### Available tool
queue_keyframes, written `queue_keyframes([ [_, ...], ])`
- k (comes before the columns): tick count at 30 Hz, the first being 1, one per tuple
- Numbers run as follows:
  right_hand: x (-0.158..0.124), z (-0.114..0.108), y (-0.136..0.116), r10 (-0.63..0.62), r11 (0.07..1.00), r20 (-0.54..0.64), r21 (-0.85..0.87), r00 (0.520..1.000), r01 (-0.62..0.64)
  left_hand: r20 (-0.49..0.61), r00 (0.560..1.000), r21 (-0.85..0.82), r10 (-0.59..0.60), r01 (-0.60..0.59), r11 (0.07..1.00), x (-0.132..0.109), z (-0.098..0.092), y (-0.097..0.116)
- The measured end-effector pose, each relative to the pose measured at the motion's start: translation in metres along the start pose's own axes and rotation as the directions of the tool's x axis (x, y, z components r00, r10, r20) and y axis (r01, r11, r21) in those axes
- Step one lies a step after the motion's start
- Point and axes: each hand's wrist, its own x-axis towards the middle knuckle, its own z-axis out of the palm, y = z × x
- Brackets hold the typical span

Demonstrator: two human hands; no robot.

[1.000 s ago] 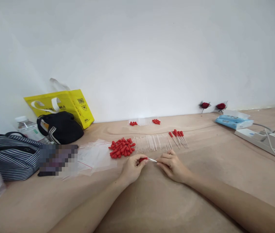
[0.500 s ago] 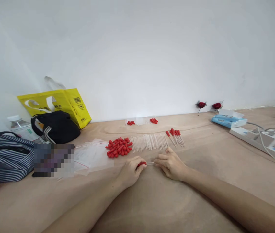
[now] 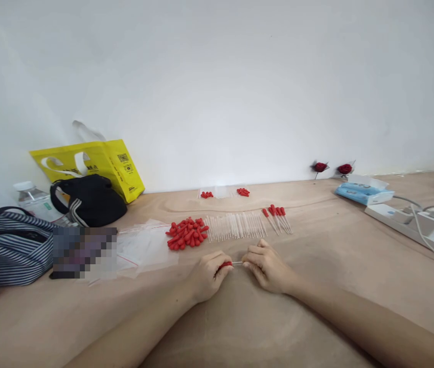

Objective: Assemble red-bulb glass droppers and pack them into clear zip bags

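My left hand (image 3: 207, 278) is closed round a red rubber dropper bulb (image 3: 226, 265), only partly seen between thumb and fingers. My right hand (image 3: 268, 268) pinches a thin, clear dropper tube (image 3: 237, 263), whose exposed length spans the small gap between my hands and meets the bulb's end. Beyond my left hand lies a heap of loose red bulbs (image 3: 186, 234). Beside the heap, a row of clear tubes (image 3: 235, 226) stretches to the right. Several droppers with bulbs fitted on them (image 3: 277, 217) lie at the row's right end.
Clear zip bags (image 3: 145, 248) lie left of the heap; a bag with red bulbs (image 3: 222, 191) lies by the wall. Farther left are a striped bag (image 3: 9, 250), black pouch (image 3: 90, 199) and yellow bag (image 3: 120, 171). Rightward are a tissue pack (image 3: 364, 193) and power strip (image 3: 412, 222).
Both hands have shifted slightly down, nearer to me. The right hand's fingers have curled in closer, and the tube stays between both hands.
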Motion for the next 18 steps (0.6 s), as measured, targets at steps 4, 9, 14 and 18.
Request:
queue_keyframes([
  [4, 0.0022, 0.0026, -0.0010, 0.009, 1.000, 0.010, 0.027, 1.000, -0.009, -0.001, 1.000, 0.003, 0.006, -0.006, 1.000, -0.0004, 0.0016, -0.0017],
  [9, 0.0053, 0.0024, -0.0014, 0.065, 0.996, 0.021, 0.067, 0.998, -0.067, -0.033, 0.999, -0.059, -0.019, 0.017, 0.998, 0.0013, 0.0014, -0.0023],
  [14, 0.0075, 0.0005, 0.0013, 0.130, 0.982, 0.013, 0.140, 0.991, -0.131, -0.084, 0.986, -0.100, -0.144, 0.136, 0.986, 0.0021, 0.0001, -0.0042],
  [18, 0.0063, -0.0002, 0.0074, 0.103, 0.984, 0.036, 0.145, 0.994, -0.107, -0.046, 0.992, -0.142, -0.116, 0.108, 0.984, 0.0008, 0.0004, -0.0060],
])
